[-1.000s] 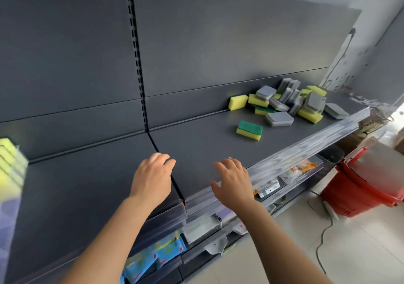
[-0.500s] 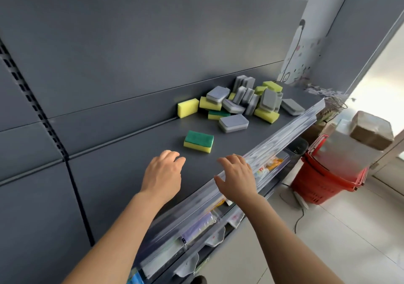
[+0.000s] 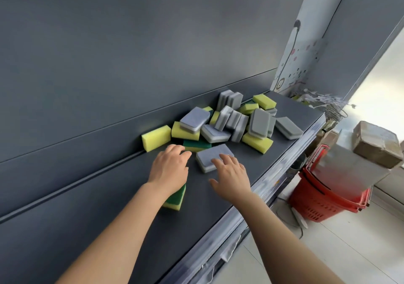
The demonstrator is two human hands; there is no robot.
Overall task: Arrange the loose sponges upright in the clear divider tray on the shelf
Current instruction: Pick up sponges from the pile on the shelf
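Several loose sponges, grey ones and yellow-green ones, lie in a heap [image 3: 238, 119] on the dark shelf [image 3: 109, 218]. A flat grey sponge [image 3: 209, 154] lies at the near edge of the heap, and the fingertips of my right hand [image 3: 231, 174] hover over its right corner, fingers apart. My left hand [image 3: 170, 170] is spread open above a green-topped sponge [image 3: 176, 198], fingertips near another green sponge [image 3: 196, 145]. A yellow sponge [image 3: 156, 138] stands against the back panel. No clear divider tray is in view.
The shelf's clear front rail [image 3: 273, 187] runs along its edge. A red basket [image 3: 328, 194] holding white and brown boxes [image 3: 371, 148] stands on the floor at right. A tangle of wire hooks [image 3: 323, 102] sits at the shelf's far end.
The view has swung right along the shelf, and both hands have moved forward to the heap. My left hand now covers the green-topped sponge; my right hand has reached the flat grey sponge.
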